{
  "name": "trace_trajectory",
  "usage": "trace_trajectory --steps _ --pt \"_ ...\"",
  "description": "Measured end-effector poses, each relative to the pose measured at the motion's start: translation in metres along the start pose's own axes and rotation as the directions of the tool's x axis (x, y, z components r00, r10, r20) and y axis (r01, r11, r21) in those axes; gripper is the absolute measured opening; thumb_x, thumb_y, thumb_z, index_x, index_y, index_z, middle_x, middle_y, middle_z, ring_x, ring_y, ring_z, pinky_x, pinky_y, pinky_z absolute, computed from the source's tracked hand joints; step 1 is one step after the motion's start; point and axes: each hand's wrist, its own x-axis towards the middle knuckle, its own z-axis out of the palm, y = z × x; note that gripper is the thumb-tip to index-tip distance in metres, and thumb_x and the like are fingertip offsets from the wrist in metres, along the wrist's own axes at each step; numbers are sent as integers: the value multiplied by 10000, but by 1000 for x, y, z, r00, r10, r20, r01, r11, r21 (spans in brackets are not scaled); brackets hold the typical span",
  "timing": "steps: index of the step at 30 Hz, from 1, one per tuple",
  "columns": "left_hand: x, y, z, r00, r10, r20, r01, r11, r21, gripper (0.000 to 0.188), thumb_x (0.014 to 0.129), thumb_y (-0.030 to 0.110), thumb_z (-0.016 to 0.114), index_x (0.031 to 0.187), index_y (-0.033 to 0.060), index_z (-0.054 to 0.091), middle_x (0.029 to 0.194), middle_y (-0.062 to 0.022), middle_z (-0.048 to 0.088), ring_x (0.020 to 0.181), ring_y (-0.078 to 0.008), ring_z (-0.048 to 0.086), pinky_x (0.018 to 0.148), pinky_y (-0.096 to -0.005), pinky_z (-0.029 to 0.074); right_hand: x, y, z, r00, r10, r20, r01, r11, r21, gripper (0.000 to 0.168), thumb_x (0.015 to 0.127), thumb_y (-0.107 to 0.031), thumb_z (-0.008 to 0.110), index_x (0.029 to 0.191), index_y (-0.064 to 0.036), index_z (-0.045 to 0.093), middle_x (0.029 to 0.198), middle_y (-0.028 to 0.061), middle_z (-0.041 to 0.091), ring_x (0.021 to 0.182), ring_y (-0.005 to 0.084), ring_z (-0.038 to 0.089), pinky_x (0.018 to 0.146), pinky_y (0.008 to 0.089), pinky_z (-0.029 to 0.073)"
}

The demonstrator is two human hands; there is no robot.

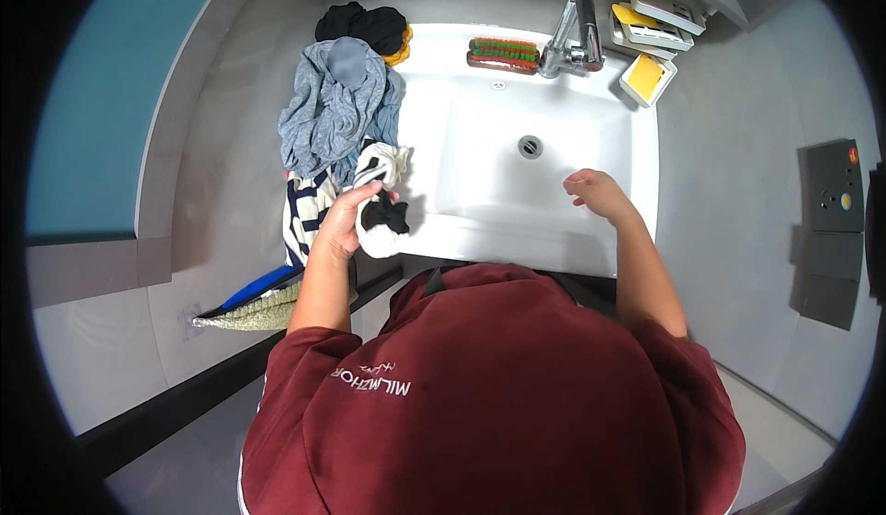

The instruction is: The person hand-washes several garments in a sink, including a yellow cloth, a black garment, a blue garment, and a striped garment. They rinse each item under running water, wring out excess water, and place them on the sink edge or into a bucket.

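Observation:
My left hand (346, 221) is closed around a bunched white and black cloth (381, 235) at the sink's left front corner. Another white cloth with black stripes (377, 162) lies just beyond it, touching or joined to it; I cannot tell which. Over the right part of the white sink basin (484, 176), my right hand (594, 193) hovers with bent fingers and nothing in it. Grey-blue garments (332, 120) are heaped along the sink's left edge, with a black cloth (363, 27) behind them and a navy-striped cream cloth (304, 214) nearer me.
A chrome faucet (578, 37) rises at the back, beside a scrubbing brush with red and green bristles (503, 56). Stacked soap boxes (654, 27) and a dish with a yellow piece (647, 79) stand at the right rear. Green and blue cloths (266, 307) hang at the left front.

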Motion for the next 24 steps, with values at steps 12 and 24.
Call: trace_trajectory --steps 12,24 --pt "-4 -14 34 931 365 -22 -289 770 569 353 816 230 696 1087 18 620 1015 -40 655 919 -108 591 834 -245 447 3 -20 15 937 -316 -150 308 948 -73 310 882 -289 572 1003 -6 607 850 71 632 704 148 597 652 274 481" --pt "10 -21 14 895 443 49 -337 601 725 395 756 159 758 1072 -16 597 968 -63 667 884 -126 620 809 -261 486 -20 -174 -67 644 -472 -602 327 882 -340 740 785 -459 597 1293 55 436 1100 245 604 1079 338 571 943 377 410"
